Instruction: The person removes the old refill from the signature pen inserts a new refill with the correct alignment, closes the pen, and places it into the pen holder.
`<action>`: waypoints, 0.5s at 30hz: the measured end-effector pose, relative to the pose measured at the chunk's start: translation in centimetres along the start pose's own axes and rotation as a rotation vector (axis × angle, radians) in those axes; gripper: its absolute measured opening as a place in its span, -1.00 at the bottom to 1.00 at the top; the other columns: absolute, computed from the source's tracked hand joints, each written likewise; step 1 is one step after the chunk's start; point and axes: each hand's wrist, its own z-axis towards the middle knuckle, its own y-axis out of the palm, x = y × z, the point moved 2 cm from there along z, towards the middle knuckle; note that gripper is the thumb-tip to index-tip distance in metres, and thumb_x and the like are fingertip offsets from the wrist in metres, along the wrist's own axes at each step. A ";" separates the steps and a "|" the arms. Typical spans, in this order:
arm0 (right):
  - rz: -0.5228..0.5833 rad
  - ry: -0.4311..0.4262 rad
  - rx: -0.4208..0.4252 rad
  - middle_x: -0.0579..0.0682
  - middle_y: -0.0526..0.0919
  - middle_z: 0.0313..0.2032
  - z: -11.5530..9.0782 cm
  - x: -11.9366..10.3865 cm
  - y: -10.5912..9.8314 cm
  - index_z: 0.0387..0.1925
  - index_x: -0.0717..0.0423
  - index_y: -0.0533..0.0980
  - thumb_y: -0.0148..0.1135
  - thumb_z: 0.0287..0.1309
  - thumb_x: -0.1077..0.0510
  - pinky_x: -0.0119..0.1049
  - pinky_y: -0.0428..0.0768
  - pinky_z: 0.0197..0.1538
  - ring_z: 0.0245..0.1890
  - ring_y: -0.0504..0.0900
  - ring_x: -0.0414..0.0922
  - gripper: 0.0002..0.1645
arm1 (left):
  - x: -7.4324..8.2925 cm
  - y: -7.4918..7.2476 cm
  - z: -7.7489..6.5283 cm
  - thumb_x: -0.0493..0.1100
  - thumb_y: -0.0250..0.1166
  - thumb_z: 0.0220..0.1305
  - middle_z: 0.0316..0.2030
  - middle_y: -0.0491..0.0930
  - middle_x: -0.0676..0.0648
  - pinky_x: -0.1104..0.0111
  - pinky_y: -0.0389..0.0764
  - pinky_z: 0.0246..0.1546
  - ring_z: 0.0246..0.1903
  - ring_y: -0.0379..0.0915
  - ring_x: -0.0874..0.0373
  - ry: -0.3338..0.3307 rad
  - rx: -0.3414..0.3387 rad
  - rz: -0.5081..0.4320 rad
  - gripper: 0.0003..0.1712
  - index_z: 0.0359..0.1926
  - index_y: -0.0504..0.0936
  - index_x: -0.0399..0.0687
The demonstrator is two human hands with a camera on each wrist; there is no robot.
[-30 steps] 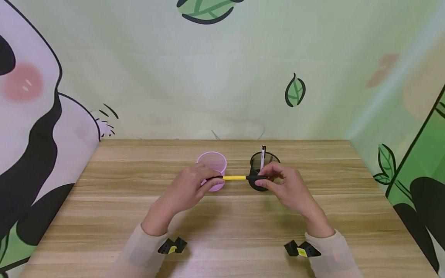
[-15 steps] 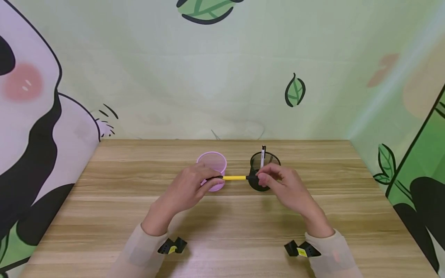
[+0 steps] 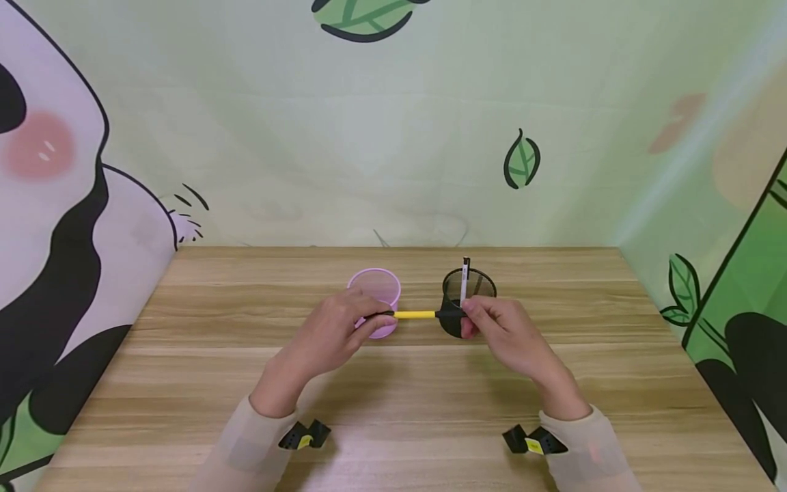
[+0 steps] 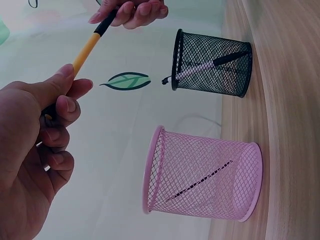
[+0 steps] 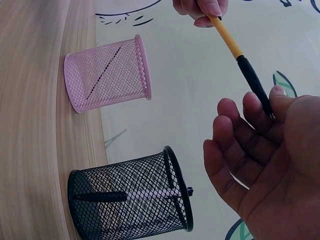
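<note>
A pen (image 3: 415, 315) with a yellow barrel and black ends is held level above the table between both hands. The left hand (image 3: 335, 331) pinches its left end between thumb and fingers. At the black grip's tip, the right hand (image 3: 504, 328) holds the pen between thumb and index finger; its other fingers curve loosely below in the right wrist view. Behind the left hand stands a pink mesh pen holder (image 4: 205, 175), a dark slanting line showing through its mesh. Beyond the right hand, a black mesh pen holder (image 5: 130, 200) contains a white-and-black pen (image 3: 464, 280), leaning upright.
Both holders stand on a wood-grain table (image 3: 406, 424), side by side with a gap between them. A pale green backdrop (image 3: 277, 137) with printed leaves rises behind the table's far edge. Black wrist devices (image 3: 535, 441) sit at both sleeves.
The right hand's thumb and fingers have shifted on the pen's black end, the thumb moving up to the tip and the fingers below. The left hand and pen have stayed in place.
</note>
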 end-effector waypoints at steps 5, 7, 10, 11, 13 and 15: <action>-0.018 -0.003 0.010 -0.07 0.65 -0.48 0.0 -0.2 0.0 -0.48 0.06 0.56 0.02 0.60 0.12 -0.32 0.68 -0.21 -0.40 0.63 -0.17 -0.57 | 0.0 0.0 0.0 -0.12 0.38 0.39 -0.36 0.73 0.09 0.35 0.57 -0.33 -0.43 0.46 0.27 0.003 0.004 -0.001 -0.91 -0.24 0.78 0.01; -0.016 -0.006 0.011 -0.07 0.64 -0.48 0.0 -0.3 -0.1 -0.47 0.06 0.56 0.03 0.59 0.12 -0.32 0.68 -0.21 -0.40 0.63 -0.15 -0.58 | 0.0 0.0 0.0 -0.12 0.38 0.39 -0.35 0.73 0.09 0.35 0.57 -0.32 -0.42 0.46 0.27 0.005 0.006 0.001 -0.91 -0.23 0.78 0.01; -0.011 -0.012 0.008 -0.05 0.65 -0.47 0.0 -0.3 -0.1 -0.46 0.07 0.56 0.05 0.58 0.13 -0.31 0.68 -0.21 -0.39 0.63 -0.13 -0.60 | 0.0 0.0 0.0 -0.11 0.38 0.39 -0.35 0.72 0.08 0.35 0.57 -0.33 -0.43 0.46 0.27 0.006 0.007 0.006 -0.91 -0.23 0.77 0.01; -0.007 -0.014 0.005 -0.04 0.64 -0.46 0.0 -0.3 -0.1 -0.46 0.07 0.57 0.05 0.58 0.13 -0.30 0.68 -0.20 -0.38 0.64 -0.12 -0.61 | 0.0 0.0 0.0 -0.12 0.38 0.39 -0.36 0.71 0.08 0.35 0.56 -0.33 -0.43 0.45 0.26 0.006 0.007 0.006 -0.91 -0.24 0.77 0.01; 0.002 -0.013 -0.002 -0.03 0.64 -0.45 0.0 -0.2 0.0 -0.44 0.09 0.57 0.07 0.57 0.14 -0.27 0.70 -0.18 -0.36 0.65 -0.12 -0.63 | -0.1 0.0 0.0 -0.12 0.38 0.39 -0.36 0.70 0.08 0.35 0.55 -0.34 -0.43 0.44 0.26 0.005 0.006 0.008 -0.91 -0.24 0.77 0.01; 0.013 -0.007 -0.007 -0.02 0.63 -0.43 -0.1 -0.2 0.0 -0.42 0.10 0.57 0.08 0.56 0.15 -0.26 0.71 -0.16 -0.34 0.66 -0.12 -0.66 | -0.1 0.0 0.0 -0.12 0.37 0.40 -0.37 0.69 0.08 0.36 0.54 -0.34 -0.44 0.43 0.26 0.002 0.005 0.010 -0.91 -0.24 0.77 0.01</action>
